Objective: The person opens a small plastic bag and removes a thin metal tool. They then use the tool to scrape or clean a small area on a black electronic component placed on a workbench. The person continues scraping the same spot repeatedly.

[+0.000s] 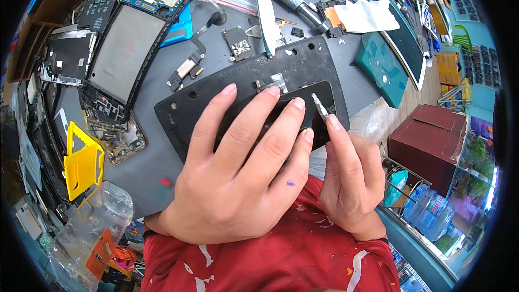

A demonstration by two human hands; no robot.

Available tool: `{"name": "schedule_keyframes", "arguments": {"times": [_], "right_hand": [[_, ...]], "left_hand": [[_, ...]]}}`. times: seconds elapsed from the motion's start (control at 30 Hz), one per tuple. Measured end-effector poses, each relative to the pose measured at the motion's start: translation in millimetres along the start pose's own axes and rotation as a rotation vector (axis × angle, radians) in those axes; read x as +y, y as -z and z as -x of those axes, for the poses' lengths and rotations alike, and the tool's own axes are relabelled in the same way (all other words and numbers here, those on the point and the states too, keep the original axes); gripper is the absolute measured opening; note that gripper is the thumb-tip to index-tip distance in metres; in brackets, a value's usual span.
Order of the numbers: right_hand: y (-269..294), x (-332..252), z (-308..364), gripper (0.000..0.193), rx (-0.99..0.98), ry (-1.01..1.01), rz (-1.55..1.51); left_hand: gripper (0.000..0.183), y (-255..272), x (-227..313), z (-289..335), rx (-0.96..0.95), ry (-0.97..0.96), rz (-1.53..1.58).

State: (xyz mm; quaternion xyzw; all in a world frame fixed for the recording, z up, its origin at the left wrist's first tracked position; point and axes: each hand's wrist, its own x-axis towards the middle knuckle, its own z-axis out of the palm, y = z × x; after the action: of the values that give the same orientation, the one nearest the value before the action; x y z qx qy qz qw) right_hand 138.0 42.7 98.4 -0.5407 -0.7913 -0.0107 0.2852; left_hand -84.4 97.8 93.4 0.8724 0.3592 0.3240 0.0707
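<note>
My left hand (243, 167) lies flat with its fingers spread on a glossy black phone-sized panel (323, 93). Much of the panel is covered by the hand. Beneath it is a larger matte black plate (232, 75) with round holes near its edges. Between thumb and forefinger, my right hand (354, 178) pinches a small, thin, pointed silvery blade-like piece (320, 107). Its tip points away from me over the panel's right corner. Just beyond my left fingertips, a small silvery flex piece (278, 82) shows at the panel's far edge.
A disassembled phone (127, 48) with an exposed board lies at the left. Nearby are a yellow plastic holder (84, 162), a camera-like module (238, 43) and a teal block (381, 67). A screwdriver-like metal tool (297, 4) and a white-framed screen (408, 48) lie farther right.
</note>
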Motion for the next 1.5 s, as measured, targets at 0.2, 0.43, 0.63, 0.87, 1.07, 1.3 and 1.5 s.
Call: {"name": "schedule_keyframes", "arguments": {"times": [0.2, 0.43, 0.63, 0.87, 1.07, 1.3, 1.5], "right_hand": [[6, -11, -4, 0.063, -0.036, -0.101, -0.096], [12, -6, -4, 0.059, -0.025, -0.100, -0.103], [15, -6, -9, 0.057, -0.099, -0.131, -0.115], [13, -7, -11, 0.060, -0.063, -0.140, -0.069], [12, -9, -8, 0.065, -0.045, -0.168, -0.090], [11, -5, -6, 0.075, -0.027, -0.091, -0.089], [10, -8, -6, 0.072, -0.002, -0.091, -0.106]], "left_hand": [[0.034, 2, 2, -1, -0.029, 0.018, -0.004], [0.028, 2, 4, 0, -0.023, 0.036, -0.013], [0.028, 3, 5, -4, -0.053, 0.041, -0.024], [0.029, 0, 5, -5, -0.047, 0.045, -0.040], [0.031, 1, 6, -5, -0.056, 0.040, -0.052], [0.034, -1, 5, -4, -0.050, 0.028, -0.064], [0.034, 2, 6, -5, -0.062, 0.040, -0.050]]}}
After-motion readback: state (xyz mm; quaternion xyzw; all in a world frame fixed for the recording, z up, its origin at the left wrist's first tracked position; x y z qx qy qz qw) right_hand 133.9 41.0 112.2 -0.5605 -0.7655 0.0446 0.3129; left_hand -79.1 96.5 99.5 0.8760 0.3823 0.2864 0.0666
